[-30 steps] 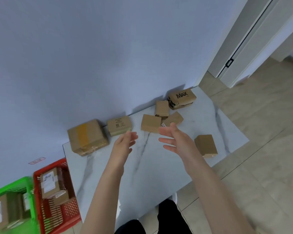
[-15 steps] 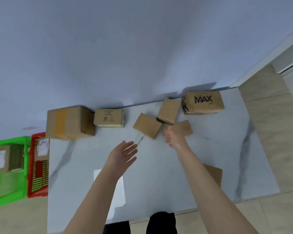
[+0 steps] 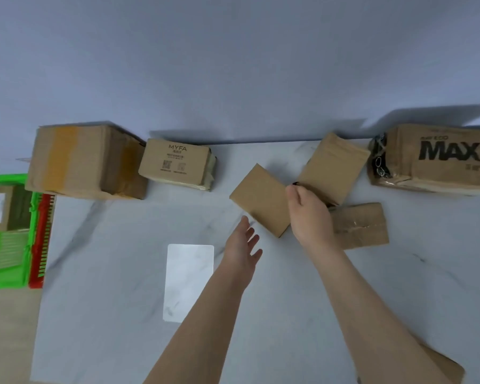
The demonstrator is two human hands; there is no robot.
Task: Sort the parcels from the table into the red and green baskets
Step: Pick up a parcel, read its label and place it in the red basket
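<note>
On the white marbled table (image 3: 108, 286), my right hand (image 3: 309, 217) grips the right edge of a small plain brown parcel (image 3: 258, 199), thumb at its top corner, fingers curled out of sight. My left hand (image 3: 243, 246) hovers just below the parcel's near corner, fingers straight, holding nothing. A second plain parcel (image 3: 334, 163) leans tilted right behind my right hand. A flat taped parcel (image 3: 362, 225) lies to its right. The green basket (image 3: 3, 270) and the red basket (image 3: 42, 239) sit off the table's left end; the green one holds a labelled parcel.
Along the wall stand a large box with yellow tape (image 3: 83, 159), a MYFA box (image 3: 178, 164) and a MAX box (image 3: 441, 159). Another brown parcel (image 3: 445, 368) shows under my right forearm. A bright white rectangle (image 3: 189, 281) lies mid-table.
My view has swung down and closer to the table. My right hand has moved left from the flat parcel onto the small plain parcel. My left hand has reached forward towards it.
</note>
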